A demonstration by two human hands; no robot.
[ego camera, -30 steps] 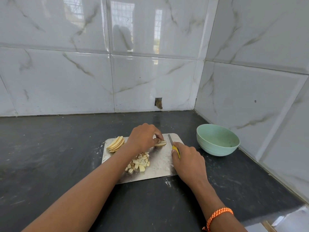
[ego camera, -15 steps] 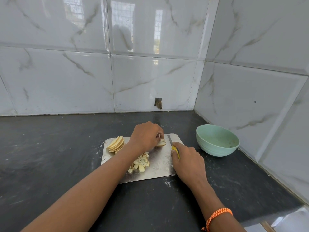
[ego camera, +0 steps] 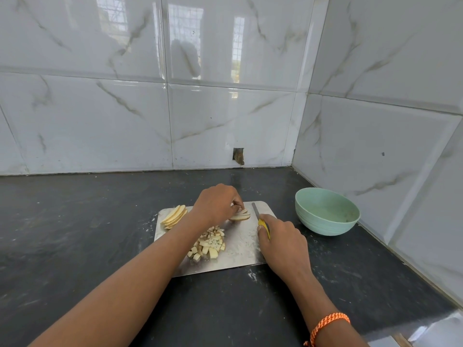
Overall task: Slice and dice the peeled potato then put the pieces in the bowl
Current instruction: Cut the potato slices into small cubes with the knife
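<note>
An orange braided wristband (ego camera: 325, 326) circles the right wrist at the near edge of a dark stone kitchen counter (ego camera: 75, 234), where a person dices a peeled potato. The right hand (ego camera: 283, 244) is wrapped around the yellow handle of a small knife (ego camera: 260, 219), fingers curled tight on the grip, the grey blade pointing away across the right side of a steel cutting board (ego camera: 240, 256) and lying just beside the potato being worked. The left forearm reaches diagonally over the board. Beneath it sits a heap of diced potato pieces (ego camera: 208, 244) near the board's middle. Farther along, the left hand (ego camera: 216, 204) bends down over a small stack of potato slices (ego camera: 240, 216), fingertips pinching it in place against the steel, just left of the blade. At the board's far left corner a fanned stack of uncut potato slices (ego camera: 174, 216) waits, partly overhanging the edge. To the right of the board, apart from it and close to the side wall, stands a pale green bowl (ego camera: 325, 221); whatever it holds is too faint to make out. Behind everything rise glossy white marble-look wall tiles (ego camera: 100, 121), with a small dark hole (ego camera: 238, 156) broken through low down, just above the counter line.
</note>
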